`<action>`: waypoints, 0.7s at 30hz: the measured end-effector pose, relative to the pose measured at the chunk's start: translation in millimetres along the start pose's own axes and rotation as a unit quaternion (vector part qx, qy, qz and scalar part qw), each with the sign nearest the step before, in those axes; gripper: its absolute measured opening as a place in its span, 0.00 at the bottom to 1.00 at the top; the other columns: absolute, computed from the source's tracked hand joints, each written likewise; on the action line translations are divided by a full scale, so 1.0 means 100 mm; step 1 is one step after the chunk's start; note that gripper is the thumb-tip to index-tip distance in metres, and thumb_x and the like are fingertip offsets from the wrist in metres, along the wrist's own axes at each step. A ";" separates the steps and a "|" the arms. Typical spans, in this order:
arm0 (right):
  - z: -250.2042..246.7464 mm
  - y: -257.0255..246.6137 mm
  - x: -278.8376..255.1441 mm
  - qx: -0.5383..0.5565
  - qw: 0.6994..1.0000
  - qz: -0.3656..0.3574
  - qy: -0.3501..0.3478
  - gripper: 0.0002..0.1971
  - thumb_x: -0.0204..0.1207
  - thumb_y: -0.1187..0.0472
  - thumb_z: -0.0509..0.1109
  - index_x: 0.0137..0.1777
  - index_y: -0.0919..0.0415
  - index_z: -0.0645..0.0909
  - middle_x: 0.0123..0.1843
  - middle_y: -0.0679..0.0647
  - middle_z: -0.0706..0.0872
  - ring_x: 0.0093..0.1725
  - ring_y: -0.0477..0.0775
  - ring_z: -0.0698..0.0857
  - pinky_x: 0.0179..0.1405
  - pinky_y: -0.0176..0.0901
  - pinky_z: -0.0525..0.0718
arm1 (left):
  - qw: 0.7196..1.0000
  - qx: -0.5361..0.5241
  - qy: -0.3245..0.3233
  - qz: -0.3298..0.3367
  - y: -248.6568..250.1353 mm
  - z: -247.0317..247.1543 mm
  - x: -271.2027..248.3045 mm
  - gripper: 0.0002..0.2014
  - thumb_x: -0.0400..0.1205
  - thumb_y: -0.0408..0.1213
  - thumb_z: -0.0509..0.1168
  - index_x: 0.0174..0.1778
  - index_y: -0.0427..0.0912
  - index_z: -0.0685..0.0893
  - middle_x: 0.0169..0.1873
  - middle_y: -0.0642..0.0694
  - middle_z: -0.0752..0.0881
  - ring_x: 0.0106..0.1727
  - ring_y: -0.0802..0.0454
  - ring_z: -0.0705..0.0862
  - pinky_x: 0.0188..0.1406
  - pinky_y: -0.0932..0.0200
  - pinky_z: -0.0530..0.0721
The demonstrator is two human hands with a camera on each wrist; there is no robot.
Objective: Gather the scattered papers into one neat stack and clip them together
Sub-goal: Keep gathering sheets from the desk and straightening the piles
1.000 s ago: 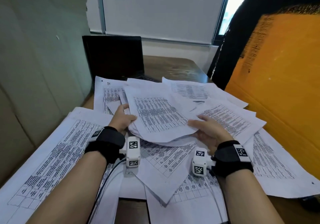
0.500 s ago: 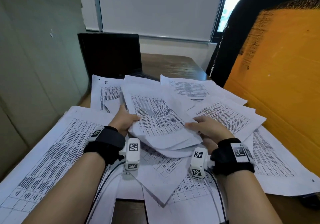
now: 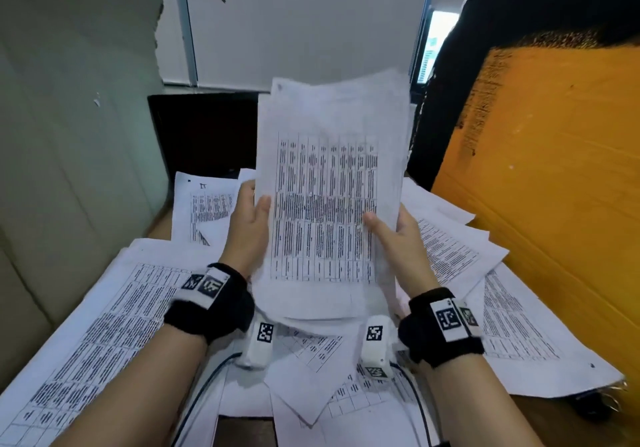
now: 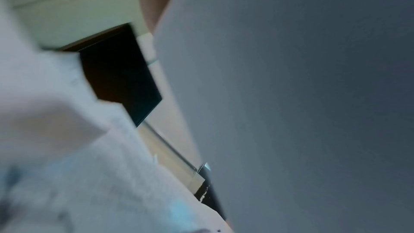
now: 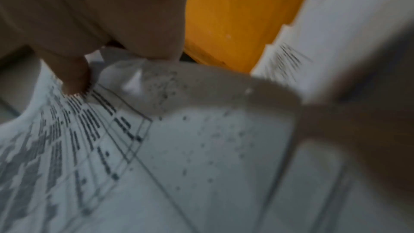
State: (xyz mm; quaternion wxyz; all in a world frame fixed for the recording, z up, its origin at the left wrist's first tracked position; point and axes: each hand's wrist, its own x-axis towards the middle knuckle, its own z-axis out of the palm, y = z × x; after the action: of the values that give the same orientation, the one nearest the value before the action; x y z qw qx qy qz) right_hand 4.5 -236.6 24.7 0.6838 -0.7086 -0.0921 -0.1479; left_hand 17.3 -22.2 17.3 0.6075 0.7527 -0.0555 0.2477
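A sheaf of printed papers (image 3: 329, 187) stands upright above the desk, held between both hands. My left hand (image 3: 251, 218) grips its left edge, thumb on the front sheet. My right hand (image 3: 391, 235) grips the right edge, thumb on the print. The sheets' top edges are uneven. More printed sheets (image 3: 114, 318) lie scattered over the desk beneath, left and right (image 3: 512, 329). In the left wrist view the blank back of the sheaf (image 4: 291, 95) fills the right side. The blurred right wrist view shows printed paper (image 5: 112, 148) close up. No clip is plainly visible.
A dark laptop screen (image 3: 204, 135) stands behind the papers at the back. An orange board (image 3: 547, 187) leans along the right side, and a pale partition (image 3: 69, 135) closes the left. A small metal ring object (image 3: 614, 401) lies at the desk's right edge.
Both hands have lifted the gathered sheets off the desk pile and turned them upright, raising them toward the camera. Earlier the sheets lay nearly flat in the hands.
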 end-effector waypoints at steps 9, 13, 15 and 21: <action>-0.21 -0.97 0.07 -0.071 0.986 -0.151 -0.026 0.37 0.76 0.46 0.72 0.80 0.48 0.58 0.70 0.36 0.75 0.72 0.39 0.74 0.71 0.38 0.72 | 0.975 -0.024 0.060 0.210 1.09 0.06 0.12 0.17 0.89 0.36 0.51 0.68 0.26 0.65 0.44 0.63 0.75 0.41 0.81 0.78 0.41 0.83 0.74; -0.28 -1.02 0.06 0.049 0.993 -0.102 0.042 0.49 0.62 0.35 0.79 0.80 0.48 0.61 0.78 0.46 0.72 0.78 0.49 0.71 0.78 0.54 0.70 | 0.986 -0.048 0.071 0.142 1.10 0.07 0.13 0.25 0.85 0.52 0.57 0.69 0.36 0.68 0.46 0.66 0.76 0.41 0.83 0.77 0.43 0.83 0.72; -0.27 -1.00 0.11 0.069 0.995 -0.068 0.023 0.47 0.61 0.35 0.80 0.78 0.51 0.67 0.76 0.52 0.76 0.76 0.53 0.74 0.76 0.61 0.72 | 0.992 -0.049 0.063 0.095 1.02 0.11 0.12 0.25 0.82 0.55 0.62 0.68 0.41 0.70 0.47 0.68 0.76 0.44 0.81 0.76 0.45 0.78 0.73; -0.09 -1.28 0.20 0.087 0.987 -0.127 0.037 0.17 0.77 0.59 0.74 0.65 0.58 0.81 0.55 0.47 0.89 0.55 0.42 0.88 0.60 0.39 0.85 | 0.967 -0.126 0.149 0.164 1.27 0.26 0.21 0.25 0.78 0.53 0.64 0.63 0.38 0.81 0.49 0.51 0.86 0.49 0.64 0.84 0.51 0.72 0.79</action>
State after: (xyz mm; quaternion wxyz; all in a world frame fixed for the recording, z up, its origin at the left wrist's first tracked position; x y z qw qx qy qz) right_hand -20.2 -240.5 152.6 0.7217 -0.6228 -0.1681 -0.2511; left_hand -5.5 -74.7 135.3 0.6501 0.6052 -0.1181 0.4440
